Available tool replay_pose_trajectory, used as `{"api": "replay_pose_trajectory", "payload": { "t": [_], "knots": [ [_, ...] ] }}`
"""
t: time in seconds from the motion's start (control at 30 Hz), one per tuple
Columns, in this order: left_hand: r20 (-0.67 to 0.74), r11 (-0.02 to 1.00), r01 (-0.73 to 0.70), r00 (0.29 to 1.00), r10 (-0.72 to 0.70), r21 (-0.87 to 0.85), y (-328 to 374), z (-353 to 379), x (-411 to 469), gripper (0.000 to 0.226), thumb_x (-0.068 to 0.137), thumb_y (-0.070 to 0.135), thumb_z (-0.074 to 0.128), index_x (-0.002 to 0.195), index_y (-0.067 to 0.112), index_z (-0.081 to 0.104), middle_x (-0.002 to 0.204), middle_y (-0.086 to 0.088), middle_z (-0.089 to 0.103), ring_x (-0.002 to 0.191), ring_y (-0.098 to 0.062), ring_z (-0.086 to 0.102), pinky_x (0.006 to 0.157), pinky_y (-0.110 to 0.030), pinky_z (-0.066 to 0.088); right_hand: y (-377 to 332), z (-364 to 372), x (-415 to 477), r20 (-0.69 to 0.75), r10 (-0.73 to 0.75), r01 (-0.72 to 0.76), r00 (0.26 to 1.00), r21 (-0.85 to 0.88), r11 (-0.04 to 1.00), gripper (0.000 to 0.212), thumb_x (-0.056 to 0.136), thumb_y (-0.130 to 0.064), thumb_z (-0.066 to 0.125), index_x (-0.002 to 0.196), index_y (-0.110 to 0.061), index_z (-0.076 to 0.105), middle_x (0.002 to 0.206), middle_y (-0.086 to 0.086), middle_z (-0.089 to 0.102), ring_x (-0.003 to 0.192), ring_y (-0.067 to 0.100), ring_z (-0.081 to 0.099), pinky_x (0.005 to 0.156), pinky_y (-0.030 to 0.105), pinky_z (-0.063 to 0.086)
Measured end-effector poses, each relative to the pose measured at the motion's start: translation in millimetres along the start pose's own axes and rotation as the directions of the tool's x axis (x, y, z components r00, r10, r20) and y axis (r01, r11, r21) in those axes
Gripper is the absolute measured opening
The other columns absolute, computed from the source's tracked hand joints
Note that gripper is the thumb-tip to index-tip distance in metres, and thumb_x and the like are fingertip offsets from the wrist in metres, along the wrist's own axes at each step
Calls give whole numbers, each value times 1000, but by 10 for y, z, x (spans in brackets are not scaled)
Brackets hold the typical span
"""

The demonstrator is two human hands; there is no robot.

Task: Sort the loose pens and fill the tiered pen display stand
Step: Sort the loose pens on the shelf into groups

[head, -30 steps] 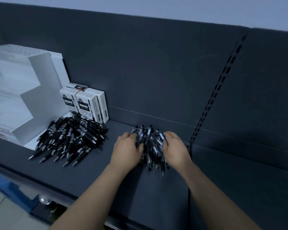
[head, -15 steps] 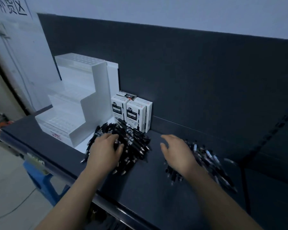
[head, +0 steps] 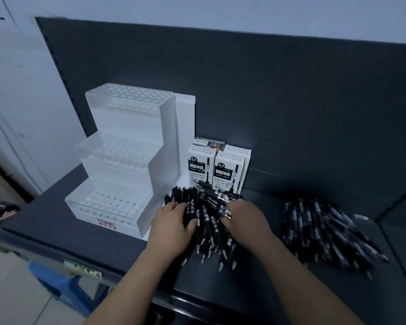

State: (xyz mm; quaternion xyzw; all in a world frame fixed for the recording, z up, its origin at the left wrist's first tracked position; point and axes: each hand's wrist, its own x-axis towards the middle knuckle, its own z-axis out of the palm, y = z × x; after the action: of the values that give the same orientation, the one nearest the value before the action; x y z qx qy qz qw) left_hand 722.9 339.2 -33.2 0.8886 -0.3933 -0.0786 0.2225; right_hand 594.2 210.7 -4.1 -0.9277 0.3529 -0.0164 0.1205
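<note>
**Centre pile** (head: 206, 221): black click pens, loose and overlapping, most tips toward the shelf's front edge. It lies on the shelf just right of the stand's foot and in front of the boxes. Both hands are on it.

**Left hand** (head: 171, 228): on the pile's left flank, fingers curved over the barrels, thumb pressed to the pens.

**Right hand** (head: 246, 221): on the pile's right flank, fingers curled down into the pens and gripping several. The two hands cup the pile between them at a narrow spread.

**Right pile** (head: 324, 233): a second heap of dark pens, some with clear or bluish parts, well apart to the right. Neither hand touches it. Its outer edge is blurred.

**Stand** (head: 127, 160): white, three stepped tiers, each top pierced with rows of holes. Red lettering "TOME" on the front foot. It stands at the left of the shelf, back to the panel.

**Boxes** (head: 197, 167): two white upright cartons marked "0.5", side by side between the stand and the panel, touching the centre pile's far end. A third carton (head: 209, 143) lies flat behind their tops.

**Shelf** (head: 80, 231): dark, with a label strip (head: 82, 270) on its front edge.

**Panel** (head: 267, 102): dark back wall behind the shelf.

**Stool** (head: 56, 282): blue, on the floor below the shelf's left end.
</note>
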Motion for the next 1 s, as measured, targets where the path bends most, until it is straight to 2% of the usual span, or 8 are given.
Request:
{"api": "replay_pose_trajectory", "payload": {
  "t": [0.23,0.33,0.47,0.6,0.7,0.8,0.9,1.0],
  "knots": [
    [-30,999,-35,999,35,-19,-14,-16,23,49,90,42,57,132,19,54,133,-3,52,125,-25,43,103,-33,36,58,37,53,36,68,-70,997,53,996,12,98,-13,42,87,-13,48,93,7,52,81,24,52,61,34,37],
    [-101,999,-35,994,36,10,82,-44,44,33,88,44,59,113,23,64,113,-1,58,110,-24,48,91,-32,40,150,6,47,62,71,-80,996,143,987,10,100,-14,39,91,-16,43,93,4,50,81,23,52,69,37,43],
    [-24,999,0,1000,1,44,277,-62,116,28,83,44,64,93,19,66,97,-1,62,96,-23,57,75,-31,45,283,-120,16,65,88,-104,994,308,946,17,103,-23,35,90,-16,43,86,2,52,81,22,50,67,30,33],
    [11,991,79,997,-80,112,447,-46,145,21,79,32,63,71,13,60,67,1,57,71,-23,59,57,-28,43,376,-114,25,80,96,-118,992,343,932,25,102,-24,39,78,-19,41,74,-4,46,78,20,48,66,29,31],
    [22,985,143,989,-146,93,498,-65,147,28,74,34,62,59,14,50,56,2,49,60,-23,54,53,-25,37,415,-78,27,61,110,-124,992,358,925,31,101,-24,41,71,-19,39,70,-5,45,78,21,49,65,30,30],
    [34,976,218,976,-217,-25,452,-125,142,34,74,39,63,57,13,52,53,2,51,53,-18,52,46,-24,33,490,-85,15,-5,150,-138,989,361,922,23,99,-27,46,79,-15,50,78,-1,55,83,23,55,68,32,38],
    [39,955,249,968,-246,-163,392,-176,128,32,77,38,62,71,6,63,63,-3,62,59,-17,56,47,-22,35,569,-89,30,-51,186,-162,981,307,938,20,92,-30,58,103,-13,60,101,4,65,97,26,60,79,33,46],
    [28,946,207,978,-206,-251,371,-200,127,29,83,29,59,82,0,61,68,-7,60,64,-21,52,48,-23,34,593,-62,61,-24,196,-179,980,303,936,18,85,-27,68,98,-15,62,103,5,66,98,24,61,77,30,45]
  ]
}}
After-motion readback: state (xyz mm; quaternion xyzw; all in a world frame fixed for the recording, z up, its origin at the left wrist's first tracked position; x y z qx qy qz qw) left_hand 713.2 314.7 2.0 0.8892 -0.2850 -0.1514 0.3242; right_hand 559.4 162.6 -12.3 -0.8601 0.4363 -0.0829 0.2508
